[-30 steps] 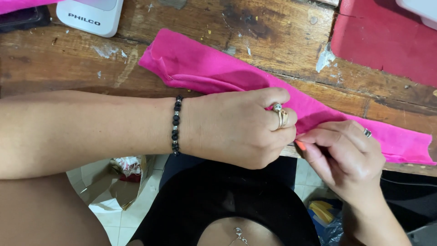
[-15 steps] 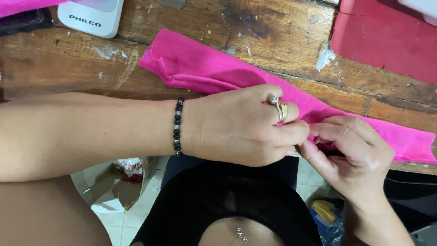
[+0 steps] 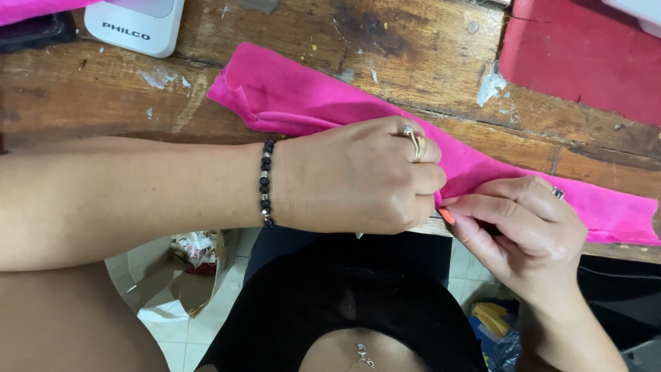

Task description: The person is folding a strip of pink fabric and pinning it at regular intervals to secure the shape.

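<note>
The pink fabric strip (image 3: 330,103) lies across the wooden worktop (image 3: 413,41), its long axis running from upper left down to lower right, where it reaches the near edge. Both your hands meet on its near edge, about midway along. Your left hand (image 3: 358,179) is curled over the cloth, fingers pinching it, with a black bead bracelet (image 3: 265,182) at the wrist. Your right hand (image 3: 523,227) pinches the same edge just beside it, fingertips touching. A white device (image 3: 138,24) sits far left, a red cloth (image 3: 585,55) far right.
</note>
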